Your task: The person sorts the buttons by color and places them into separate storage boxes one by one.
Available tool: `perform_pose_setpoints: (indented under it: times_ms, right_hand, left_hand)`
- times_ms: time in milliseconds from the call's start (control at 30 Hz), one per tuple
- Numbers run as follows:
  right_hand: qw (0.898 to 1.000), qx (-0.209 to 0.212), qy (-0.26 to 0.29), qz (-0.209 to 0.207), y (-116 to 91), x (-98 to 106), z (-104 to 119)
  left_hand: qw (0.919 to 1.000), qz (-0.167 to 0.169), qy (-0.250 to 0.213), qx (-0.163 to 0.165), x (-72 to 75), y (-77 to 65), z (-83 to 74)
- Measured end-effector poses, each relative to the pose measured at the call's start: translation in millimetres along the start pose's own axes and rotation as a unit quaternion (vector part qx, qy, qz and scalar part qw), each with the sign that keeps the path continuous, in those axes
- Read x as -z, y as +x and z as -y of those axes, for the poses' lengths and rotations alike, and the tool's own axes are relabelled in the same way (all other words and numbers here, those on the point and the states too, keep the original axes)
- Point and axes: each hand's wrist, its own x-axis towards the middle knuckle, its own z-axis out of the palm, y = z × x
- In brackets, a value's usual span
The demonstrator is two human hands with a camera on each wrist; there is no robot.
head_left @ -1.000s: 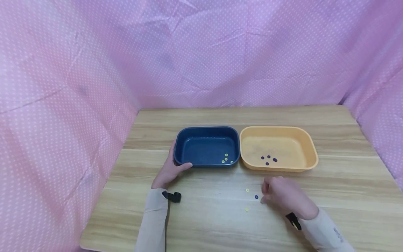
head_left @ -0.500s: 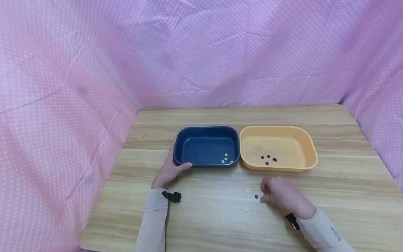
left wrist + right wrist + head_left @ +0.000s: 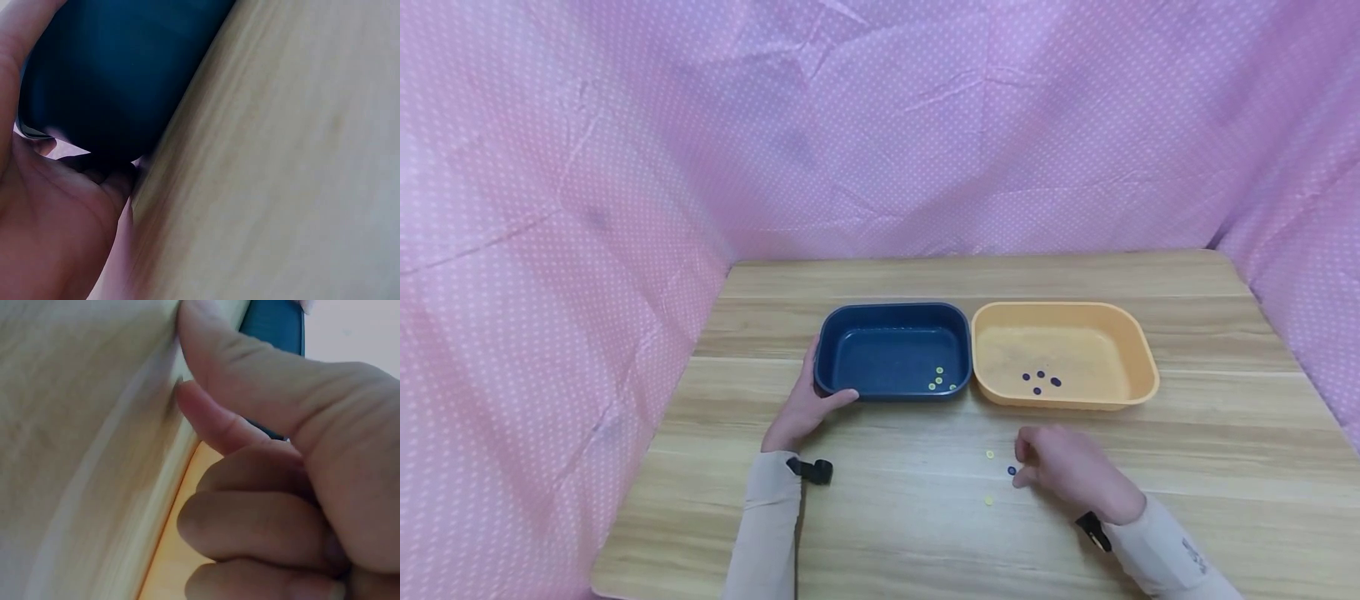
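In the head view my left hand [image 3: 805, 408] grips the near left corner of a dark blue plastic tub [image 3: 891, 312], thumb over its front rim and fingers along its side. The left wrist view shows the curled fingers behind the tub's wall [image 3: 119, 69]. My right hand [image 3: 1071, 467] is low over the table, thumb and index finger apart, other fingers curled in. A dark blue button [image 3: 1011, 471] lies right at those fingertips. Two yellow buttons lie nearby, one farther back [image 3: 989, 455] and one closer to me [image 3: 988, 502]. Nothing shows between the right thumb and index finger [image 3: 209, 412].
Touching the blue tub's right side is an orange-yellow tub [image 3: 1063, 312] with several dark blue buttons [image 3: 1041, 375] inside. Several yellow buttons [image 3: 938, 381] lie in the blue tub's front right corner. A pink dotted curtain [image 3: 880, 125] hangs around the wooden table [image 3: 887, 533].
My right hand has shifted slightly left, bringing its thumb and index finger closer to the dark blue button. My left hand and both tubs have stayed in place.
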Motion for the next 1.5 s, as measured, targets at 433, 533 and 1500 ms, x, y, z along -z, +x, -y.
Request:
perform_pose_setpoints:
  times_ms: [433, 533, 1500]
  right_hand:
    - [1.000, -0.021, 0.014, 0.008, 2, 3, 0]
    - [1.000, -0.016, 0.002, 0.012, 0, 3, 0]
    - [0.953, 0.108, -0.249, -0.132, -9, -17, 23]
  left_hand:
    - [1.0000, -0.001, -0.002, -0.010, -0.1, 1.3, 1.1]
    - [0.9999, -0.002, -0.004, -0.009, 0.0, 2.5, 1.8]
    - [0.9999, -0.010, -0.005, -0.005, 3.1, 22.6, 35.9]
